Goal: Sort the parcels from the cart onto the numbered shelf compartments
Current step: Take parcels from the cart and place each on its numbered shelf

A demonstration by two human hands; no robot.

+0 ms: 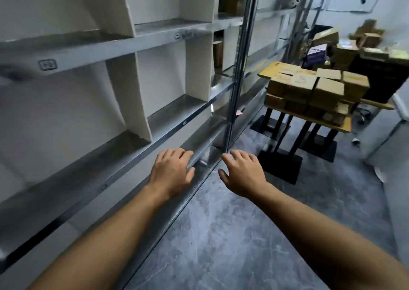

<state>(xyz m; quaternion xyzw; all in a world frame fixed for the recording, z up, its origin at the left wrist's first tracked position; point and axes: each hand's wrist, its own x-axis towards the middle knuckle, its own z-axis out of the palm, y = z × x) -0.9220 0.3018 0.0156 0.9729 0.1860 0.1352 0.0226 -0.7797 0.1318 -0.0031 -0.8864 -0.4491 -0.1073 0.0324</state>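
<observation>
- Left hand [171, 172] and right hand [242, 172]: fingers spread loose, grasping nothing, near the grey metal shelf [124, 46].
- Brown cardboard parcels [314, 88] stacked on the far-right wooden cart [347, 127], well apart from both hands.

A parcel sorting room or small stockroom. From nine to twelve o'clock runs a metal shelving rack [124, 44] split by white dividers [130, 95] into open compartments, with small label tags [47, 65] on the shelf edges. At two o'clock, brown cardboard parcels [316, 86] are stacked on a wooden-topped stand [309, 117], with more boxes [367, 35] piled behind. The floor [243, 234] is grey, marbled concrete.
</observation>
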